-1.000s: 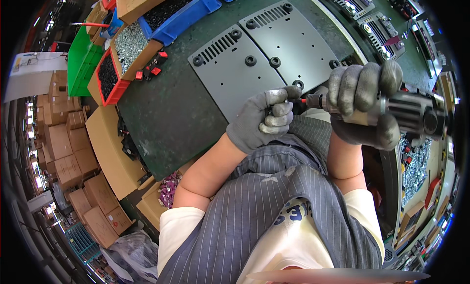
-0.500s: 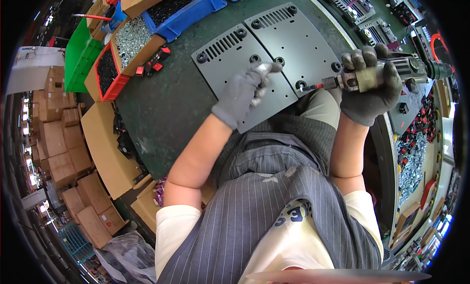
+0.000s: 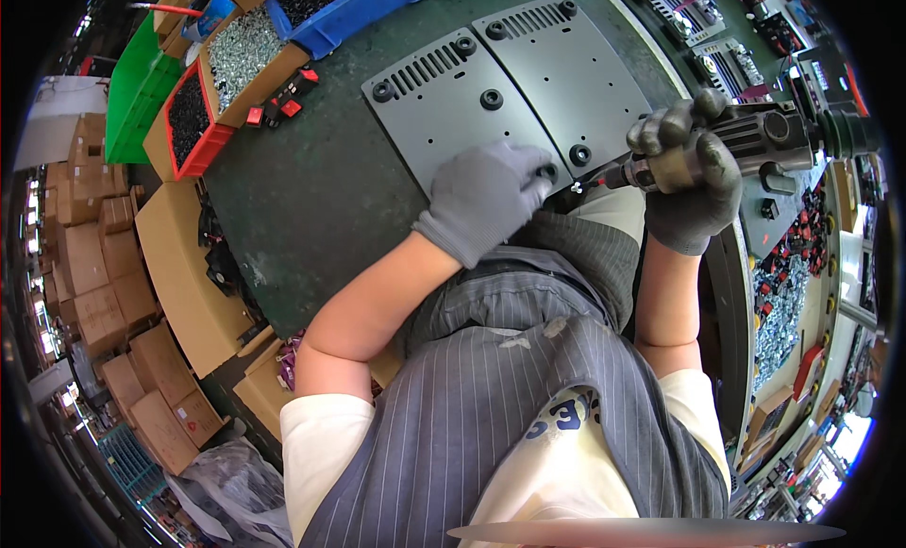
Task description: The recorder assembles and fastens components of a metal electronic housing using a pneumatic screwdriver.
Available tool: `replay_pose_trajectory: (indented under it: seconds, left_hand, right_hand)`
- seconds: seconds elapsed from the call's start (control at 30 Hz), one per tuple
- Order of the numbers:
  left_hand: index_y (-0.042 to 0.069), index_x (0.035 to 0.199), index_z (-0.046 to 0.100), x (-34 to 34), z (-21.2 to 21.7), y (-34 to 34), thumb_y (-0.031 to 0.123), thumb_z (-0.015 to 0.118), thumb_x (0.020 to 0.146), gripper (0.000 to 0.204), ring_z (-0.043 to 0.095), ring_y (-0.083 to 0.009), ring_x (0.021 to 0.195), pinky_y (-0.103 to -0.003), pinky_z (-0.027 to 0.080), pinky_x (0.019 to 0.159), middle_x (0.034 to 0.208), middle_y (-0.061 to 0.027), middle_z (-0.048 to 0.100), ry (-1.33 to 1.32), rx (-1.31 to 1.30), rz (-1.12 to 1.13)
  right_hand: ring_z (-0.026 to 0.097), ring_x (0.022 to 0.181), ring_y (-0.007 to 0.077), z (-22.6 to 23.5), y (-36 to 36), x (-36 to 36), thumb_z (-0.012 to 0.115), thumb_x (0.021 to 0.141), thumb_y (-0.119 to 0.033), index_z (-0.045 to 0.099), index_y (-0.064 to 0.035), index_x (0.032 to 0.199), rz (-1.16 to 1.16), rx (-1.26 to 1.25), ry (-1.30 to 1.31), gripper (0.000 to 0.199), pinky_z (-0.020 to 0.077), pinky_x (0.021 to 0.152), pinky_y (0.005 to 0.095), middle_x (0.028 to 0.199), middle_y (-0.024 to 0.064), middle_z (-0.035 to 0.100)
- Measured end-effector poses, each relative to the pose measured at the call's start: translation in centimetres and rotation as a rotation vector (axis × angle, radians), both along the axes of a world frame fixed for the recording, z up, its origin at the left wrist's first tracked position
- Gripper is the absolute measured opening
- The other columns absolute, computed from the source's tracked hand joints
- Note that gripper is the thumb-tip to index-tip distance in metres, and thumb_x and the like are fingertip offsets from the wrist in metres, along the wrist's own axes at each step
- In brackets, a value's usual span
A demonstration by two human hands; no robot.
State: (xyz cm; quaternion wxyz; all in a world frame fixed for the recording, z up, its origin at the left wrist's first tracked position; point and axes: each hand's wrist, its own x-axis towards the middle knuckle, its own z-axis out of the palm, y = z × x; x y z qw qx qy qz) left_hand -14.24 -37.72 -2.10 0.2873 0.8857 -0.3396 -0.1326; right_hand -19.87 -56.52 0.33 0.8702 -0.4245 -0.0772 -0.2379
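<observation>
Two dark grey metal plates lie side by side on the bench, a left plate (image 3: 436,109) and a right plate (image 3: 571,81), each with slots along the far edge. Round black rubber feet (image 3: 492,100) sit on both. My left hand (image 3: 486,194), in a grey glove, is closed, pinching a rubber foot (image 3: 547,173) at the near right corner of the left plate. In my gloved right hand (image 3: 691,166) is a power screwdriver (image 3: 755,140), pointing left. A small silver screw (image 3: 577,186) sits at its tip, just right of the pinched foot.
At the far left stand a red bin of black parts (image 3: 193,123), a cardboard box of silver screws (image 3: 243,59) and a blue bin (image 3: 330,19). Small red-and-black parts (image 3: 283,100) lie beside them. More loose hardware (image 3: 781,303) is at the right.
My left hand has come nearer and right, bringing the rubber foot down to the left plate's near corner. The screwdriver tip has backed off the right plate's near foot and now carries a screw.
</observation>
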Motion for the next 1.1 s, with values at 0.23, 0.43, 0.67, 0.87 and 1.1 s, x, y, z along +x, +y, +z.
replay_pose_trajectory:
  seconds: [0.23,0.43,0.67,0.87,1.1]
  left_hand:
    - [0.018,0.1,0.066,-1.5,-1.8,-0.5,0.028,0.066,0.076,0.025,0.061,-0.0267,0.07,-0.038,0.048,0.061,0.081,-0.0077,0.062,-0.036,-0.023,0.117]
    - [0.017,0.099,0.067,-1.5,-2.1,-0.5,0.032,0.064,0.078,0.026,0.061,-0.0273,0.073,-0.039,0.049,0.063,0.082,-0.0073,0.062,-0.054,-0.056,0.117]
    - [0.01,0.111,0.056,-0.3,-2.7,0.5,0.024,0.056,0.083,0.031,0.06,-0.0225,0.071,-0.036,0.049,0.062,0.084,-0.0106,0.06,0.127,-0.215,0.146]
    - [-0.003,0.111,0.054,1.8,-2.3,2.1,0.012,0.046,0.087,0.03,0.042,-0.0024,0.052,-0.014,0.033,0.041,0.082,-0.0058,0.059,1.04,-0.882,0.359]
    - [-0.004,0.109,0.056,2.0,-1.3,2.3,0.016,0.046,0.093,0.027,0.039,-0.0027,0.051,-0.015,0.03,0.039,0.073,-0.001,0.052,1.077,-0.926,0.413]
  right_hand:
    - [0.058,0.074,0.0243,-0.9,2.4,1.4,0.061,0.073,-0.005,0.045,-0.0044,0.112,0.028,-0.082,-0.003,0.042,0.0506,0.067,0.0397,0.083,0.0121,0.057]
    - [0.06,0.072,0.0178,-0.6,3.8,2.2,0.051,0.072,0.011,0.049,-0.0014,0.099,0.134,-0.321,0.151,0.03,0.0531,0.065,0.032,0.08,0.0107,0.057]
    - [0.061,0.07,0.0183,-1.5,2.8,2.7,0.053,0.068,0.012,0.05,0.0002,0.094,0.237,-0.311,0.159,0.028,0.0528,0.064,0.03,0.076,0.0108,0.058]
    - [0.055,0.065,0.0208,-1.5,3.0,3.0,0.069,0.068,-0.013,0.051,-0.0042,0.103,0.22,-0.329,0.24,0.04,0.0484,0.06,0.0358,0.078,0.0107,0.056]
    - [0.057,0.063,0.0173,0.3,2.5,3.4,0.061,0.072,-0.002,0.045,-0.0033,0.11,0.254,-0.179,-0.118,0.042,0.0495,0.054,0.0316,0.082,0.0106,0.058]
